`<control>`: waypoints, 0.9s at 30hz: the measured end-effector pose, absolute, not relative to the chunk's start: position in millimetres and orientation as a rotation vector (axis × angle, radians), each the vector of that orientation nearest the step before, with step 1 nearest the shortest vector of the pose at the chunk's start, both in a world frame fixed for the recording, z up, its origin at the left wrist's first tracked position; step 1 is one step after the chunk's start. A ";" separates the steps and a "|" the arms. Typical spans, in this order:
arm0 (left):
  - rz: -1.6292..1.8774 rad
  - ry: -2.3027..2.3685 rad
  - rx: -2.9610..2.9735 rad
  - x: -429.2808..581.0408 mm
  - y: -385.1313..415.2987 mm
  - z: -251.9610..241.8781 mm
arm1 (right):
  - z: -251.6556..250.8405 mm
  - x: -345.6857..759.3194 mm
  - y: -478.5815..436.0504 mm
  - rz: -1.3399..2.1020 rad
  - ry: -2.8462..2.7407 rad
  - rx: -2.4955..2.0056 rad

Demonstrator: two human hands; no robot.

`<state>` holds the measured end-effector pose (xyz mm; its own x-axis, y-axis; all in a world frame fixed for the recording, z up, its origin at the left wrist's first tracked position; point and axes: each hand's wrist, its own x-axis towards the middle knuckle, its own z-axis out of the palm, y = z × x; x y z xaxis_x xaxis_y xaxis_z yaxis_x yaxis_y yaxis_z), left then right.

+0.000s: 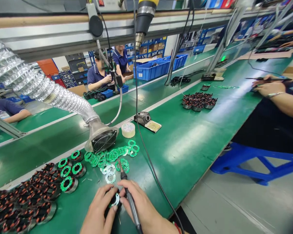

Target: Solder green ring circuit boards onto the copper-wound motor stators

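My left hand (99, 209) is closed around a motor stator, much of it hidden by the fingers, with a pale ring-shaped circuit board (116, 199) on top. In my right hand (144, 204) lies a soldering iron (131, 200), its tip pointing away over the bench; the fingertips also reach the near side of the stator. Just beyond the hands are white ring boards (110, 177) and a row of loose green ring boards (114, 154). To the left stand several stators topped with green boards (66, 184), beside many bare copper-wound stators (21, 208).
A fume-extraction duct (95, 131) ends over the boards. Behind are a tape roll (128, 130) and a soldering-iron stand (147, 122). A power screwdriver (144, 19) hangs overhead. The iron's black cord (152, 169) crosses the bench (185, 146). A co-worker's hands (270, 86) are at right.
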<state>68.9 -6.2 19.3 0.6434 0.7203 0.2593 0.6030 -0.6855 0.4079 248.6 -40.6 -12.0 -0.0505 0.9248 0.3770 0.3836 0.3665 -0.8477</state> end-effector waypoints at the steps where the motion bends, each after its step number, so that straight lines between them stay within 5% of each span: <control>1: 0.558 1.110 2.534 70.7 -10.1 22.0 | -11.4 248.7 -41.7 0.676 -1.620 -1.188; 14: 0.385 1.048 2.240 73.4 -9.8 41.9 | -15.3 246.1 -44.5 0.599 -1.616 -1.201; 27: 0.594 1.125 2.336 79.2 -16.0 26.0 | -9.7 242.2 -45.0 0.461 -1.676 -1.188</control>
